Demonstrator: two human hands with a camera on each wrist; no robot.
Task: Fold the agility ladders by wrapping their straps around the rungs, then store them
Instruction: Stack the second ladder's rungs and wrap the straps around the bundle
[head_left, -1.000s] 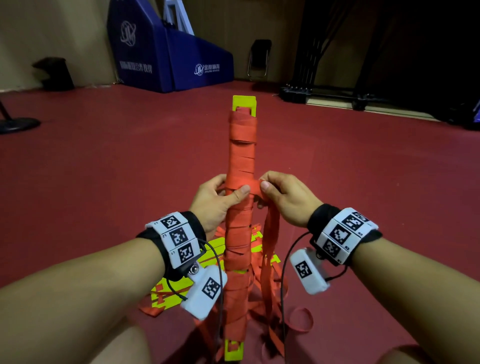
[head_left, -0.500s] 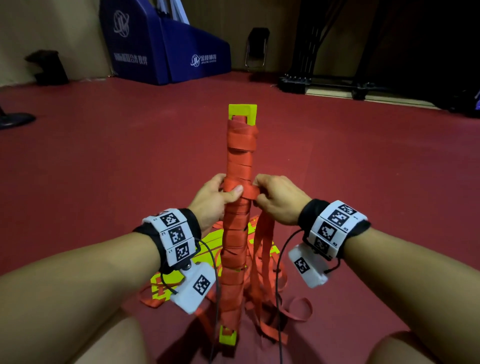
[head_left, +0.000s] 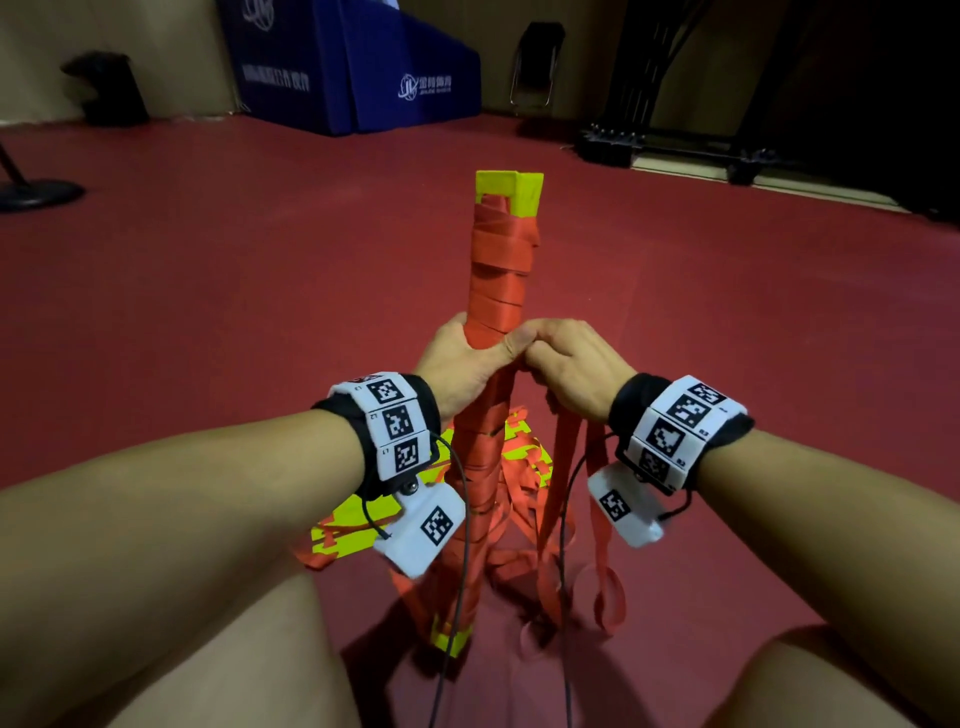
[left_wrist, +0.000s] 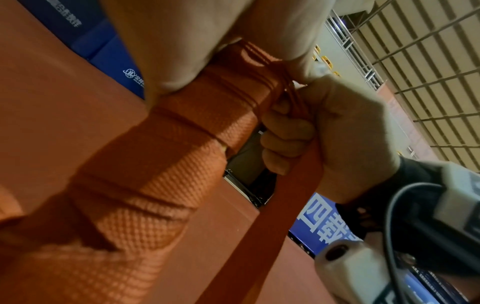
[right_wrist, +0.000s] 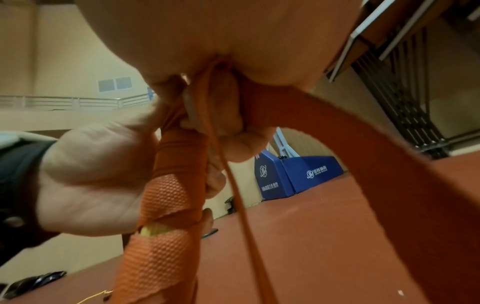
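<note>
A bundle of yellow rungs (head_left: 508, 192) stands upright on the floor, wound with orange strap (head_left: 498, 280). My left hand (head_left: 467, 358) grips the bundle at mid height, thumb pressed across the wrap (left_wrist: 182, 127). My right hand (head_left: 566, 364) sits right beside it and pinches the loose orange strap (left_wrist: 293, 185) against the bundle (right_wrist: 179, 185). From that hand the strap (right_wrist: 389, 164) hangs down in loops to the floor (head_left: 608, 587). A second ladder (head_left: 353, 525), yellow rungs tangled with orange strap, lies flat behind the bundle's foot.
Red sports floor (head_left: 208, 312) all around. Blue padded blocks (head_left: 353, 67) stand at the far wall, with a folding chair (head_left: 535, 67) and a black metal rack (head_left: 675, 130) to their right. A round black base (head_left: 31, 192) sits far left. My knees frame the bottom.
The two hands have closed together on the bundle; the right hand has drawn the strap tight against the wrap beside the left thumb. The bundle has tilted a little.
</note>
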